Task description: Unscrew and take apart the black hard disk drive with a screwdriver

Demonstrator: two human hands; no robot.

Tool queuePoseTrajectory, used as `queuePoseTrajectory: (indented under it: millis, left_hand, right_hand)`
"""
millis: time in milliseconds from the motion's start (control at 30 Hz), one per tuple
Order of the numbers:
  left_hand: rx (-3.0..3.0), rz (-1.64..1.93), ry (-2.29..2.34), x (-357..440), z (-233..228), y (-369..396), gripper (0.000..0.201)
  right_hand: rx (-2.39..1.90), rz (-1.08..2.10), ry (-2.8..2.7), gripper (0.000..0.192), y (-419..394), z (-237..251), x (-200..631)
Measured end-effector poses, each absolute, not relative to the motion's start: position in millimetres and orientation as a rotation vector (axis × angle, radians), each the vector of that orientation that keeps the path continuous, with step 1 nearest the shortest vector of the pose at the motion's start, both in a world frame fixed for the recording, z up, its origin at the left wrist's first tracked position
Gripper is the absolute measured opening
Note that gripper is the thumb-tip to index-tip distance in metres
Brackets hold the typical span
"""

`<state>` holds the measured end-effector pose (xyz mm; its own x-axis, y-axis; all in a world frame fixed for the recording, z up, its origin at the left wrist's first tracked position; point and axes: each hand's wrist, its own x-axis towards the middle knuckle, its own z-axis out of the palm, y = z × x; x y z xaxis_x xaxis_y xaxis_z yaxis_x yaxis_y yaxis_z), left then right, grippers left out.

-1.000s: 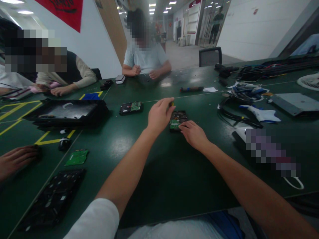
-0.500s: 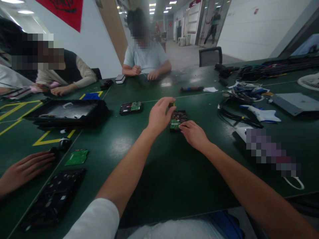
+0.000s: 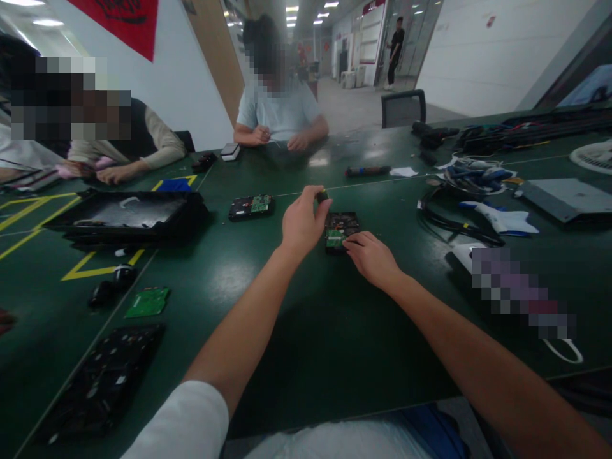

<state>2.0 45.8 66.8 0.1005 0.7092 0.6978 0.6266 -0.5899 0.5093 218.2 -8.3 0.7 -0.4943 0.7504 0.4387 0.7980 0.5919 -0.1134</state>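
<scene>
In front of me a hard drive lies flat on the green table, its green circuit board facing up. My right hand holds the drive at its near right edge, with thumb and fingers closed at the corner of the board. My left hand is raised at the drive's far left side. Its fingers are closed around what looks like a small screwdriver; only a dark handle with a yellow part shows, and the shaft is hidden. Another hard drive lies to the left of my left hand.
A loose green circuit board and a large black drive lie at left, near a black tray. Cables, a white-and-blue glove and a metal box are at right. A person sits across.
My left hand has moved slightly left with the screwdriver, whose handle is more tilted. My right hand stays on the drive. A neighbour's hand at left has drawn back from a black object.
</scene>
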Motion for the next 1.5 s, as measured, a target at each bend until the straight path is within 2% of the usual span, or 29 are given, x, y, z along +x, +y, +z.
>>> queuePoseTrajectory:
  millis: [467,600,733,933,1067,1267,1400,1500]
  left_hand:
    - [2.367,1.497,1.388,4,71,42,0.034]
    - [2.286,1.499,1.415,4,68,43,0.030]
    - [2.152,1.527,1.390,4,67,45,0.037]
    - [2.195,1.455,1.196,2,72,47,0.028]
    - [2.353,1.508,1.336,3,76,42,0.031]
    - [2.390,1.331,1.472,6,78,35,0.034]
    - [2.221,1.409,1.399,7,70,41,0.043]
    - [2.122,1.475,1.217,7,66,47,0.036]
  right_hand:
    - [-1.232,-0.123,-2.369,0.030,-7,1,218]
    - [-1.233,-0.118,-2.362,0.030,-8,0,218]
    - [-1.223,-0.110,-2.356,0.030,-8,0,219]
    - [-1.242,-0.152,-2.362,0.030,-9,0,219]
    - [-1.254,-0.164,-2.372,0.030,-9,0,219]
    - [-1.239,-0.154,-2.379,0.029,-7,-1,219]
    - [-1.235,-0.152,-2.395,0.028,-7,1,219]
    - [-1.243,-0.164,-2.402,0.028,-8,2,218]
